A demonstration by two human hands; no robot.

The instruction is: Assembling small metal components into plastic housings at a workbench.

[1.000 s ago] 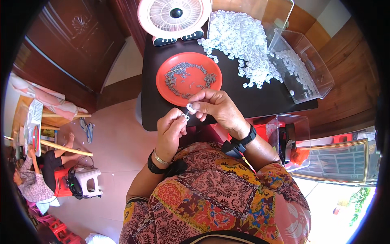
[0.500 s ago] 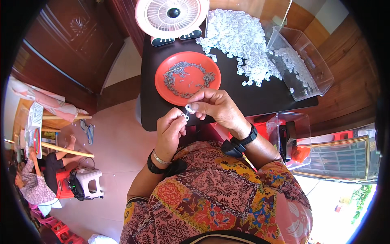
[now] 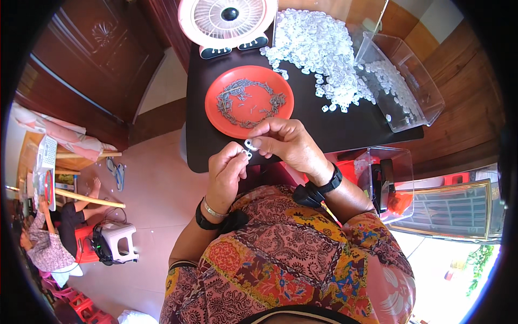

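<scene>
My two hands meet over the near edge of the dark table. Between the thumb and fingers of my right hand (image 3: 290, 144) is a small white plastic piece with a hole (image 3: 249, 143). My left hand (image 3: 224, 171) pinches another small white piece (image 3: 247, 154) just below it. Whether the two pieces touch, or a pin lies between them, is too small to tell. Right beyond my hands, a round red plate (image 3: 212, 102) carries many thin grey pins (image 3: 237, 86), which look like small nails or screws, spread in a ring.
A big heap of white pieces (image 3: 313, 46) covers the table's far right, beside a tipped clear bin (image 3: 418, 73). A pink fan (image 3: 229, 40) stands behind the plate. Below the table's right side is another clear box (image 3: 402, 159). Far left, another person (image 3: 54, 251) sits near a white stool (image 3: 121, 240).
The white piece in my right hand has shifted slightly left, closer above the one in my left hand. Both hands keep their pinch, and the rest looks the same.
</scene>
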